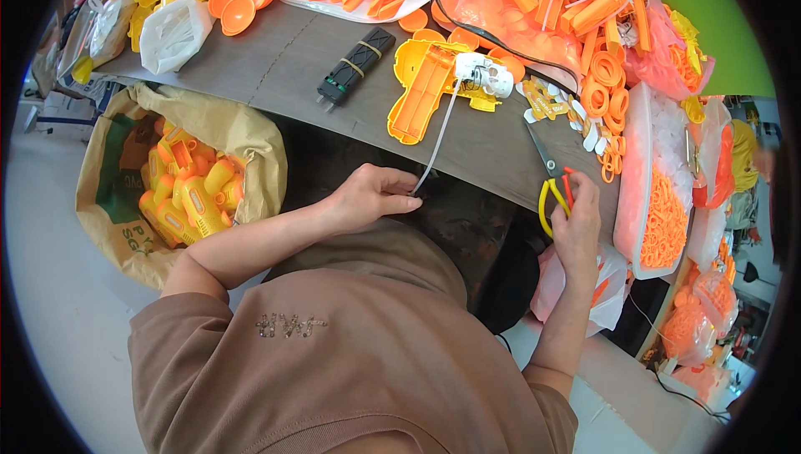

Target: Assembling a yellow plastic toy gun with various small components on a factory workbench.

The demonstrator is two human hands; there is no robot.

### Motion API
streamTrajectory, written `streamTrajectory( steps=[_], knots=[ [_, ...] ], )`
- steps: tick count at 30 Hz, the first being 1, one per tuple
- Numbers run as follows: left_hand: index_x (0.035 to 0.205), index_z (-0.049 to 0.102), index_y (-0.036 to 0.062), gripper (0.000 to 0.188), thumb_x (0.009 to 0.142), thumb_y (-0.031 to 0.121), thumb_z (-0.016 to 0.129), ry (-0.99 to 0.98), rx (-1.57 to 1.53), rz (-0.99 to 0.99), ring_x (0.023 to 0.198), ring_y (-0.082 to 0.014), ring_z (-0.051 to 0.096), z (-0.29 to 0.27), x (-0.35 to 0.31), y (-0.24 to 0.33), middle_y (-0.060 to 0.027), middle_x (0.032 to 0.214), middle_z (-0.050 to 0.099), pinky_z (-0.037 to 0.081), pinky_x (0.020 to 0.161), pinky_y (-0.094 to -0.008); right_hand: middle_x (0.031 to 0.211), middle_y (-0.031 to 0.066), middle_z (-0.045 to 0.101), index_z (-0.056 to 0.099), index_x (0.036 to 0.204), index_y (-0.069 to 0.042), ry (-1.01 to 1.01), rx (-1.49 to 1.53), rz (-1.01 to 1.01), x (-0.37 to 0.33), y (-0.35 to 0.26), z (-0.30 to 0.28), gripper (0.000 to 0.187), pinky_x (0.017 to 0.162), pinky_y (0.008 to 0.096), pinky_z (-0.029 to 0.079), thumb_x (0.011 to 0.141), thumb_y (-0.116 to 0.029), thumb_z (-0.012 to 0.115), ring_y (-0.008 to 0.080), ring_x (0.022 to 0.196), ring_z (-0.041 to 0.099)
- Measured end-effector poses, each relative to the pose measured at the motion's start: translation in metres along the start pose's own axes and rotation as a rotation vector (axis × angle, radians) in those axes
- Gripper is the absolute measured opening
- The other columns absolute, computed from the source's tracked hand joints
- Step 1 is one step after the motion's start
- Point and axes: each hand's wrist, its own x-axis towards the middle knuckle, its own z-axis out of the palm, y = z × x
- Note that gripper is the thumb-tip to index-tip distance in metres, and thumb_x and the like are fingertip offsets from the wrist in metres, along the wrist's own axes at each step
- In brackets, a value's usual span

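My left hand (374,197) pinches the lower end of a thin white tube (437,143) just off the table's front edge. The tube runs up to a white mechanism (486,77), which lies on a yellow and orange toy shell (422,97). At the right, my right hand (577,233) grips scissors (547,166) by their yellow and red handles. Their dark blades point up and away over the table edge, slightly parted from the tube and the shell. Both hands are apart from each other.
A black battery-like block (356,66) with rubber bands lies on the grey table (284,62). Orange rings (607,70) and a bin of small orange parts (663,220) stand right. At lower left, a sack (267,153) holds yellow-orange toys. A black cable (501,43) crosses the back.
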Motion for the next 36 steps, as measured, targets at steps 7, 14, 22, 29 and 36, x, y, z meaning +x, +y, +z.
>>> streamTrajectory(
  steps=[7,14,22,29,36],
  knots=[
    [0.109,0.062,-0.0048,0.027,0.087,0.011,0.064,-0.002,-0.356,-0.072,0.085,-0.0176,0.066,0.01,0.021,0.0,-0.0131,0.091,0.069,0.049,0.084,-0.0297,0.091,0.0055,0.049,0.04,0.131,-0.008,-0.271,1.005,0.363,-0.047,-0.04,0.015,0.054,0.053,0.0202,0.043,0.081,0.008,0.051,0.0093,0.063,0.051],
    [0.109,0.062,-0.0042,0.027,0.088,0.012,0.063,-0.089,-0.464,-0.069,0.081,-0.0185,0.066,0.013,0.017,0.008,-0.0128,0.085,0.069,0.049,0.079,-0.0299,0.1,0.0042,0.046,0.033,0.139,-0.006,-0.586,1.051,0.19,-0.07,-0.061,0.058,0.089,0.078,0.025,0.04,0.078,-0.063,0.063,0.0132,0.086,0.047],
    [0.116,0.058,-0.0055,0.032,0.089,0.012,0.06,-0.137,-0.538,-0.127,0.078,-0.019,0.065,0.012,0.018,0.008,-0.0122,0.081,0.067,0.05,0.077,-0.0306,0.085,0.0001,0.049,0.038,0.133,-0.002,-0.483,1.111,0.169,-0.066,-0.083,0.095,0.08,0.055,0.0183,0.038,0.082,-0.059,0.061,0.0045,0.063,0.045],
    [0.115,0.058,-0.0065,0.031,0.089,0.01,0.06,-0.133,-0.54,-0.134,0.078,-0.0185,0.064,0.012,0.019,0.005,-0.0121,0.08,0.066,0.05,0.077,-0.0304,0.076,-0.0022,0.048,0.042,0.127,-0.001,-0.437,1.147,0.193,-0.066,-0.085,0.106,0.072,0.048,0.0173,0.035,0.084,-0.055,0.061,0.0027,0.056,0.043],
    [0.114,0.059,-0.0067,0.03,0.088,0.01,0.06,-0.127,-0.532,-0.131,0.077,-0.0183,0.064,0.011,0.019,0.007,-0.0118,0.08,0.066,0.05,0.077,-0.0301,0.077,-0.0018,0.048,0.044,0.125,0.0,-0.459,1.135,0.208,-0.065,-0.084,0.106,0.07,0.049,0.0176,0.036,0.084,-0.054,0.062,0.0028,0.056,0.043]
  ],
)
